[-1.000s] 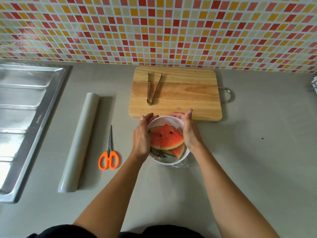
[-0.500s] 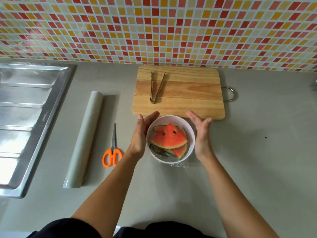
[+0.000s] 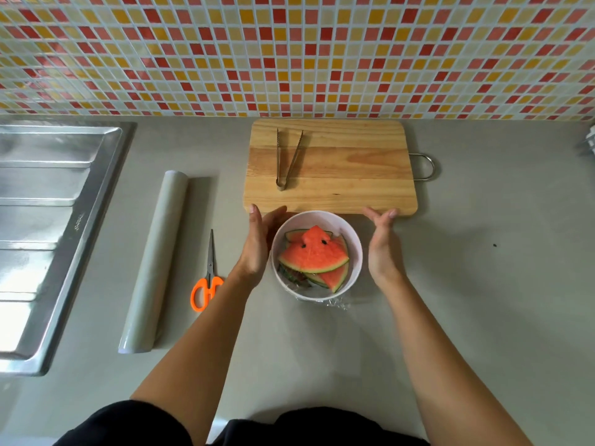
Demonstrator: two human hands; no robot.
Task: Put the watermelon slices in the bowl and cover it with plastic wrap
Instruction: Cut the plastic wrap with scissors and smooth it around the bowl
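Observation:
A white bowl (image 3: 353,252) stands on the grey counter just in front of the cutting board, holding several watermelon slices (image 3: 314,257). Clear plastic wrap (image 3: 336,303) lies over it and bunches at its near rim. My left hand (image 3: 257,244) is beside the bowl's left wall with straight fingers, at most brushing it. My right hand (image 3: 381,246) hovers a little off the bowl's right side, fingers straight and holding nothing. The plastic wrap roll (image 3: 154,259) lies to the left.
A wooden cutting board (image 3: 354,169) with metal tongs (image 3: 287,159) sits behind the bowl. Orange-handled scissors (image 3: 207,278) lie between roll and bowl. A steel sink drainer (image 3: 42,226) fills the left side. Tiled wall at the back.
Both hands were cupping the bowl's sides a second ago. They have let go and spread apart, the right one farther out.

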